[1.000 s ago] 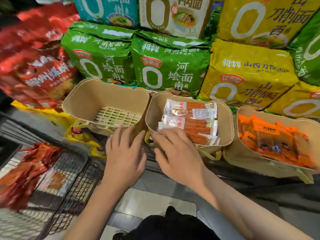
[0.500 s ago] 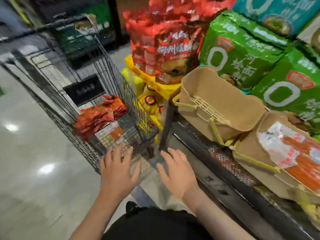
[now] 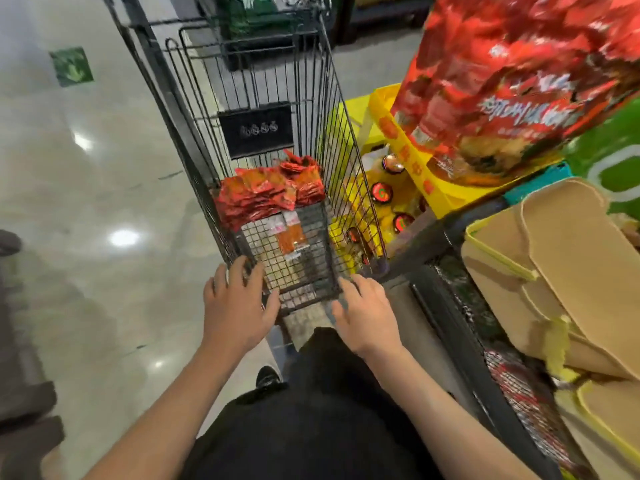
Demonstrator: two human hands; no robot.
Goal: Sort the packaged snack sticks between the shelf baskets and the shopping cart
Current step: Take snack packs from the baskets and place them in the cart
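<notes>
a: where are the hands?
b: both at the near end of the shopping cart [image 3: 263, 161]. the left hand [image 3: 235, 308] has its fingers spread over the near left corner of the wire, holding nothing. the right hand [image 3: 367, 313] is spread too, palm down, just by the near right corner; i cannot tell if it touches the wire.

a: and the snack sticks?
b: a heap of red snack packs [image 3: 266, 194] lies inside the cart, toward its far end. nearer the hands, flat on the cart floor, is a clear pack of orange sticks [image 3: 289, 237].

a: the baskets?
b: to the right, on the dark shelf [image 3: 460, 306]. one tan basket [image 3: 571, 271] with yellow trim is tilted; its inside is out of view. a second basket [image 3: 613, 414] shows only at the frame edge. above them hangs a big red bag [image 3: 512, 84], and yellow bottles [image 3: 384, 199] with dark caps stand just beside the cart.
</notes>
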